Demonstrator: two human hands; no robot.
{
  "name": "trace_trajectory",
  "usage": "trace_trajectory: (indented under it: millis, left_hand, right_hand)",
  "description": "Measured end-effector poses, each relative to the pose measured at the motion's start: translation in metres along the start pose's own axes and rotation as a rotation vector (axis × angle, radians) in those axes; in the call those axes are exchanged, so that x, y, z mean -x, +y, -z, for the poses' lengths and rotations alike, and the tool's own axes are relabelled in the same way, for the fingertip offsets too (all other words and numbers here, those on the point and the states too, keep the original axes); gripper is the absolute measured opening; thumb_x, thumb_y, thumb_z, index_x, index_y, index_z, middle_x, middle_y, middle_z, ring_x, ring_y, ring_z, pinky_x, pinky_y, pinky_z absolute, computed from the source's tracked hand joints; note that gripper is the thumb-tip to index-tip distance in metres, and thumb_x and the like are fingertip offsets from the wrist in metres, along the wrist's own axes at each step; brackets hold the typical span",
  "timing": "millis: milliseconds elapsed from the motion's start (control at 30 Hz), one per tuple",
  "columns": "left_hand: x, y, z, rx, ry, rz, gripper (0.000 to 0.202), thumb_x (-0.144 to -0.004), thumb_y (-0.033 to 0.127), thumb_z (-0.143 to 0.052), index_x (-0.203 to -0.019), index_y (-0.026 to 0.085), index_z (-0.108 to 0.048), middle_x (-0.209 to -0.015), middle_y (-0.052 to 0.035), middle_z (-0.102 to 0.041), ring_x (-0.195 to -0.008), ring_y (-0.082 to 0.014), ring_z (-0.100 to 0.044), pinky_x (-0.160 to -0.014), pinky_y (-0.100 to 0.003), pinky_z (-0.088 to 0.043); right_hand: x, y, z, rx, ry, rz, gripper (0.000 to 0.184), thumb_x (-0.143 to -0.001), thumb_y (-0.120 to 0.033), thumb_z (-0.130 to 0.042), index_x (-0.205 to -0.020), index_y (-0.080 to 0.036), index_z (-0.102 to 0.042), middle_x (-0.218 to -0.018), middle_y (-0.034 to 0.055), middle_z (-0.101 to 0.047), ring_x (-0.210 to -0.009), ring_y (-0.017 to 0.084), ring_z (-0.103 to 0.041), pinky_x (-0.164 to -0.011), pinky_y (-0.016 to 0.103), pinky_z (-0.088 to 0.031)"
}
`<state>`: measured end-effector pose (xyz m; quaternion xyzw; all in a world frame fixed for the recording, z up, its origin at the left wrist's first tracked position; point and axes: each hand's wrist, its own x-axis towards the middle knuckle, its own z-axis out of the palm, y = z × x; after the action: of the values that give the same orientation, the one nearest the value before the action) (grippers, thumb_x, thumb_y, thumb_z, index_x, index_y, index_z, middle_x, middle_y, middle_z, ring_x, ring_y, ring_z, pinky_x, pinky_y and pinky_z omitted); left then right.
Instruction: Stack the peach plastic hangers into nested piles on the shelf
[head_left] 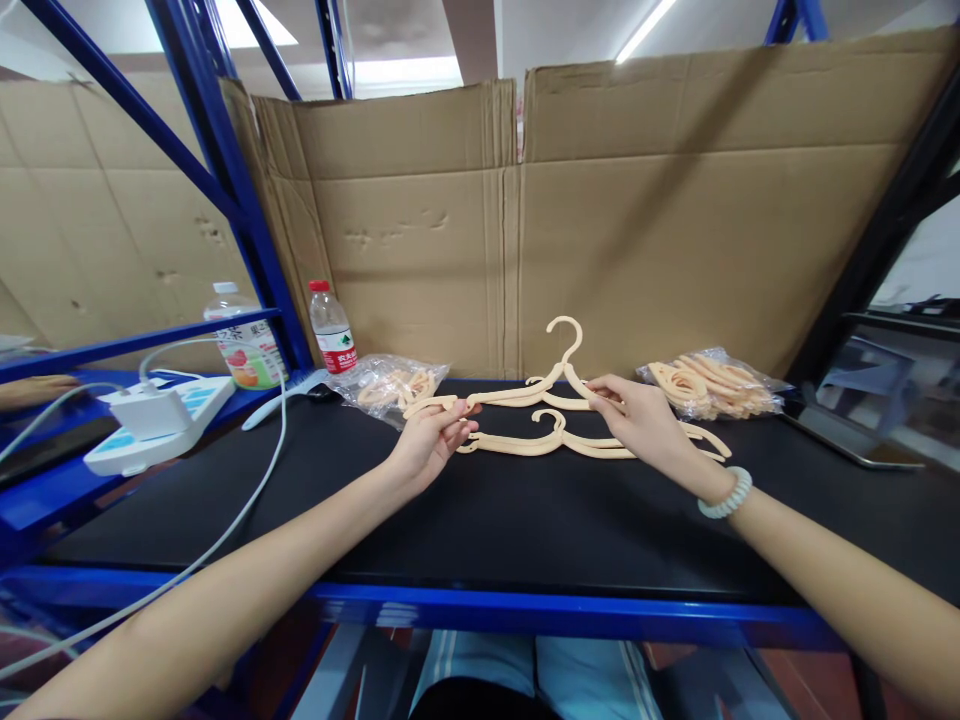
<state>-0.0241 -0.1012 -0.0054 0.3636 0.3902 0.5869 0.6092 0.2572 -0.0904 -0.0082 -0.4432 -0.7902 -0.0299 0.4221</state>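
Above the black table [525, 530], a hanger [555, 375] is stretching left to right, its hook pointing up. Fingers of the left hand [427, 440] and right hand [637, 415] are pinching its two arms, nearly closed. Behind, a red-capped bottle [331, 328] is showing Chinese characters, too small to read surely.

Both forearms [247, 580] extended forward, converging. Left hand [429, 440] in a pinch grip; right hand [634, 415] likewise, back uppermost.
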Motion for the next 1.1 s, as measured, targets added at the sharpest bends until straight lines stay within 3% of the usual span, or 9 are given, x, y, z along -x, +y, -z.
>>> trace_trajectory:
  millis: [133, 267, 333, 433, 500, 633, 767, 967, 1100]
  left_hand:
    - [0.004, -0.003, 0.002, -0.199, -0.11, 0.005, 0.025, -0.084, 0.028, -0.059, -0.068, 0.009, -0.064, -0.076, -0.0101, -0.07, -0.044, -0.0064, -0.054, -0.04, -0.016, -0.04]
    - [0.011, -0.007, 0.001, -0.504, -0.31, -0.243, 0.026, -0.079, 0.032, -0.063, -0.062, 0.011, -0.064, -0.067, -0.0085, -0.068, -0.043, -0.0085, -0.051, -0.04, -0.02, -0.031]
    - [0.014, -0.005, 0.002, -0.661, -0.281, -0.459, 0.022, -0.078, 0.03, -0.063, -0.063, 0.013, -0.066, -0.064, -0.0055, -0.065, -0.05, -0.0111, -0.053, -0.048, -0.022, -0.037]
    - [0.011, 0.005, 0.007, -0.795, -0.103, -0.792, 0.006, -0.076, 0.021, -0.065, -0.073, 0.017, -0.068, -0.072, -0.003, -0.065, -0.068, -0.0151, -0.057, -0.068, -0.025, -0.043]
    - [0.004, 0.011, 0.012, -0.834, -0.05, -0.89, 0.009, -0.074, 0.015, -0.064, -0.082, 0.018, -0.067, -0.084, -0.0036, -0.066, -0.079, -0.0172, -0.057, -0.078, -0.027, -0.042]
    - [-0.009, 0.015, 0.019, -0.962, -0.101, -0.881, 0.014, -0.078, 0.013, -0.055, -0.089, 0.019, -0.062, -0.088, -0.0048, -0.064, -0.086, -0.0198, -0.058, -0.08, -0.031, -0.043]
    - [-0.011, 0.009, 0.019, -1.126, -0.254, -0.865, 0.012, -0.077, 0.014, -0.055, -0.085, 0.02, -0.062, -0.083, -0.004, -0.063, -0.08, -0.0194, -0.057, -0.076, -0.031, -0.042]
    - [-0.005, -0.004, 0.016, -1.36, -0.563, -0.856, 0.007, -0.082, 0.024, -0.058, -0.081, 0.021, -0.065, -0.089, -0.0059, -0.063, -0.086, -0.0211, -0.055, -0.08, -0.032, -0.042]
    - [-0.006, -0.01, 0.017, -1.414, -0.627, -0.82, 0.009, -0.082, 0.024, -0.058, -0.078, 0.021, -0.066, -0.089, -0.0064, -0.064, -0.086, -0.0213, -0.055, -0.081, -0.033, -0.041]
  right_hand:
    - [-0.003, 0.011, 0.002, 0.019, -0.041, -0.053, 0.017, -0.087, -0.018, -0.047, -0.096, -0.019, -0.061, -0.08, 0.0047, -0.069, -0.074, 0.021, -0.065, -0.068, 0.031, -0.046]
    - [-0.004, 0.016, 0.004, 0.039, -0.072, -0.078, 0.016, -0.086, -0.017, -0.047, -0.097, -0.019, -0.059, -0.08, 0.0047, -0.068, -0.075, 0.021, -0.063, -0.069, 0.031, -0.046]
    - [-0.004, 0.014, 0.005, 0.039, -0.101, -0.072, 0.015, -0.087, -0.017, -0.046, -0.095, -0.018, -0.059, -0.078, 0.0044, -0.067, -0.073, 0.02, -0.062, -0.069, 0.031, -0.045]
    - [-0.003, 0.01, 0.006, -0.035, -0.195, -0.063, 0.015, -0.087, -0.016, -0.042, -0.091, -0.018, -0.057, -0.074, 0.0028, -0.065, -0.069, 0.018, -0.061, -0.067, 0.029, -0.044]
    - [-0.002, 0.007, 0.006, -0.076, -0.276, -0.074, 0.014, -0.085, -0.015, -0.042, -0.089, -0.018, -0.056, -0.073, 0.0021, -0.064, -0.067, 0.017, -0.06, -0.065, 0.028, -0.044]
    - [0.001, 0.006, 0.007, -0.06, -0.444, -0.109, 0.013, -0.08, -0.013, -0.043, -0.083, -0.018, -0.055, -0.068, 0.0008, -0.061, -0.061, 0.016, -0.056, -0.057, 0.026, -0.041]
    - [0.002, 0.005, 0.008, -0.087, -0.558, -0.119, 0.009, -0.079, -0.016, -0.048, -0.078, -0.018, -0.057, -0.068, 0.0016, -0.063, -0.061, 0.016, -0.058, -0.055, 0.025, -0.041]
    - [0.006, 0.004, 0.005, 0.027, -0.632, -0.036, 0.011, -0.08, -0.02, -0.052, -0.075, -0.017, -0.062, -0.066, 0.0021, -0.065, -0.057, 0.016, -0.057, -0.053, 0.025, -0.039]
    - [0.008, 0.004, 0.002, 0.109, -0.634, 0.02, 0.01, -0.076, -0.016, -0.054, -0.073, -0.017, -0.063, -0.07, 0.0033, -0.066, -0.061, 0.017, -0.058, -0.056, 0.026, -0.039]
